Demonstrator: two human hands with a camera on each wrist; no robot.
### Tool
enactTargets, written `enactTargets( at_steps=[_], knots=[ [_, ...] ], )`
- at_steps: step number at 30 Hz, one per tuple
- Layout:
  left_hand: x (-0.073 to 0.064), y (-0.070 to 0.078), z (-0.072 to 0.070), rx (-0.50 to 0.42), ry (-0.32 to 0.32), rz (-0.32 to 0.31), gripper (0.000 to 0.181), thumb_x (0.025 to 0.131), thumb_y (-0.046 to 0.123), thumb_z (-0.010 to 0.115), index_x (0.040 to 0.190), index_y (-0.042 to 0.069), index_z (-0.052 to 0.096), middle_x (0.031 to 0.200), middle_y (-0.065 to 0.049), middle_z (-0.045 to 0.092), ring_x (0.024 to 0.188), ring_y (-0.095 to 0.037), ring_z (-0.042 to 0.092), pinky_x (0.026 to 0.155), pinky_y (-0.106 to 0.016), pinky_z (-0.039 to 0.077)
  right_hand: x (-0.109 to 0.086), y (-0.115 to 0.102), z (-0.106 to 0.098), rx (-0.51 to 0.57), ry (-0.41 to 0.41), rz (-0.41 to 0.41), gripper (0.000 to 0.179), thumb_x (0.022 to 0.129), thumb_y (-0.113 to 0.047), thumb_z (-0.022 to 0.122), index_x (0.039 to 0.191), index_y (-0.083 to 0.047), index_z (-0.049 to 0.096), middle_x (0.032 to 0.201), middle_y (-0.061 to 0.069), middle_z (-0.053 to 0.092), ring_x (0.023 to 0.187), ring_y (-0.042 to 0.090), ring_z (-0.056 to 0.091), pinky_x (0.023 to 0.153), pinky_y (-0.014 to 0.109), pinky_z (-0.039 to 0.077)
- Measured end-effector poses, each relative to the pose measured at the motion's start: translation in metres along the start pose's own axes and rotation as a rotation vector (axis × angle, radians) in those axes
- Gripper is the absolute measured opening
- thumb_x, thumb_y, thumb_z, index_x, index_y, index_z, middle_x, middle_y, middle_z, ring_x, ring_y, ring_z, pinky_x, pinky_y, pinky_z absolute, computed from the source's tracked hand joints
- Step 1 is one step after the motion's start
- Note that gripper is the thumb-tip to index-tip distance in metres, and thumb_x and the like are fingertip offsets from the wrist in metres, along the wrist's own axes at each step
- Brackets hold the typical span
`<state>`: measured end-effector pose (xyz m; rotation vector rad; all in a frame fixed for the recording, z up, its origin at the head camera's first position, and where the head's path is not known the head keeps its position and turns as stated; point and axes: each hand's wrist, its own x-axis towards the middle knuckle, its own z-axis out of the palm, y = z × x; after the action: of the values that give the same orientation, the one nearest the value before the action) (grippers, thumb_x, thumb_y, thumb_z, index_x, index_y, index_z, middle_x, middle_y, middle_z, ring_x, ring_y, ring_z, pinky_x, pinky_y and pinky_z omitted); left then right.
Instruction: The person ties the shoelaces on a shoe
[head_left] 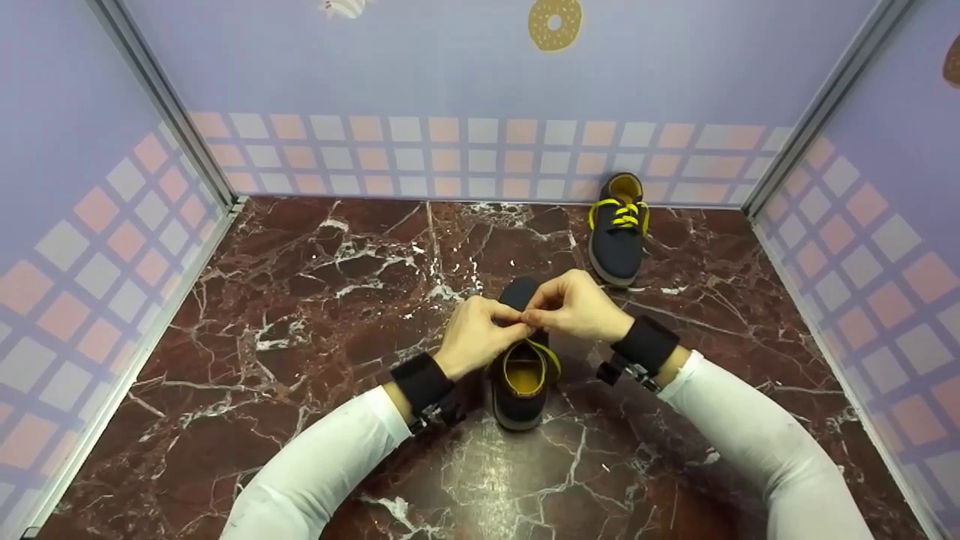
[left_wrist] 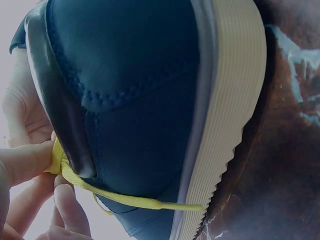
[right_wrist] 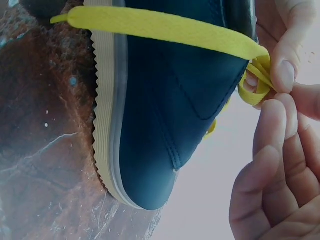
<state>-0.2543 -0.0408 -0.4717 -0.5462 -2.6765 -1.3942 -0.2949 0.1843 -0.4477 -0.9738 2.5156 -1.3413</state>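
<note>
A dark blue shoe (head_left: 519,412) with a yellow lining stands on the marbled surface, its toe pointing away from me. My left hand (head_left: 478,335) and right hand (head_left: 579,306) meet over its tongue, thumbs and fingers pinching the yellow shoelace (right_wrist: 260,82). The right wrist view shows a small loop of lace at the fingertips. One lace end (left_wrist: 135,201) hangs down the shoe's side to the pale ribbed sole (left_wrist: 235,85). Part of the lacing is hidden behind the fingers.
A matching shoe (head_left: 619,247), its yellow lace tied in a bow, stands at the back right near the wall. Lilac panels with a checked band (head_left: 480,157) enclose the dark red marbled surface (head_left: 337,300) at the back and both sides.
</note>
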Motion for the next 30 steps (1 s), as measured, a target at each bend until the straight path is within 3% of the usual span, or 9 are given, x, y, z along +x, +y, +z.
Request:
enactTargets(
  at_steps=[4, 8, 13, 18, 22, 30],
  knots=[
    [0.001, -0.001, -0.001, -0.017, 0.012, 0.020, 0.014, 0.093, 0.028, 0.088, 0.104, 0.020, 0.093, 0.102, -0.001, 0.089, 0.084, -0.016, 0.080, 0.074, -0.026, 0.058, -0.001, 0.002, -0.001, 0.012, 0.008, -0.006, 0.009, 0.100, -0.010, 0.083, 0.094, -0.006, 0.089, 0.082, 0.017, 0.084, 0.060, 0.004, 0.070, 0.055, 0.015, 0.052],
    [0.003, 0.000, -0.002, -0.060, 0.003, 0.031, 0.013, 0.094, 0.024, 0.088, 0.103, 0.016, 0.092, 0.101, -0.002, 0.089, 0.087, -0.015, 0.081, 0.078, -0.025, 0.059, -0.004, 0.006, -0.004, 0.015, 0.014, 0.000, 0.011, 0.101, -0.007, 0.079, 0.094, -0.003, 0.087, 0.082, 0.020, 0.083, 0.061, 0.001, 0.068, 0.056, 0.015, 0.050],
    [0.004, -0.002, -0.003, -0.167, -0.026, -0.026, 0.013, 0.093, 0.019, 0.088, 0.102, 0.010, 0.091, 0.098, -0.007, 0.089, 0.081, -0.007, 0.074, 0.075, -0.021, 0.056, -0.008, 0.012, -0.005, -0.041, -0.015, -0.004, 0.012, 0.099, -0.009, 0.079, 0.090, -0.007, 0.087, 0.073, 0.014, 0.079, 0.056, -0.002, 0.060, 0.053, 0.015, 0.043],
    [0.004, -0.004, -0.002, -0.276, -0.048, -0.101, 0.014, 0.093, 0.016, 0.088, 0.103, 0.007, 0.090, 0.092, -0.010, 0.087, 0.074, -0.005, 0.068, 0.069, -0.019, 0.054, -0.010, 0.018, -0.002, -0.102, -0.046, -0.031, 0.006, 0.095, -0.014, 0.086, 0.091, -0.011, 0.088, 0.075, 0.007, 0.081, 0.061, -0.001, 0.062, 0.058, 0.016, 0.048],
    [0.006, -0.004, -0.002, -0.348, -0.058, -0.134, 0.015, 0.092, 0.013, 0.087, 0.104, 0.004, 0.089, 0.086, -0.005, 0.085, 0.072, -0.005, 0.067, 0.066, -0.018, 0.053, -0.011, 0.019, 0.001, -0.116, -0.076, -0.037, 0.004, 0.092, -0.016, 0.090, 0.092, -0.013, 0.088, 0.079, 0.005, 0.084, 0.067, 0.000, 0.068, 0.063, 0.016, 0.053],
    [0.006, -0.006, -0.002, -0.480, -0.095, -0.176, 0.019, 0.095, 0.011, 0.085, 0.110, -0.001, 0.087, 0.072, 0.012, 0.074, 0.067, -0.009, 0.065, 0.063, -0.022, 0.050, -0.014, 0.018, 0.005, -0.141, -0.058, -0.082, 0.012, 0.088, -0.021, 0.097, 0.088, -0.015, 0.087, 0.075, 0.002, 0.082, 0.063, 0.001, 0.066, 0.060, 0.015, 0.049]
  ],
)
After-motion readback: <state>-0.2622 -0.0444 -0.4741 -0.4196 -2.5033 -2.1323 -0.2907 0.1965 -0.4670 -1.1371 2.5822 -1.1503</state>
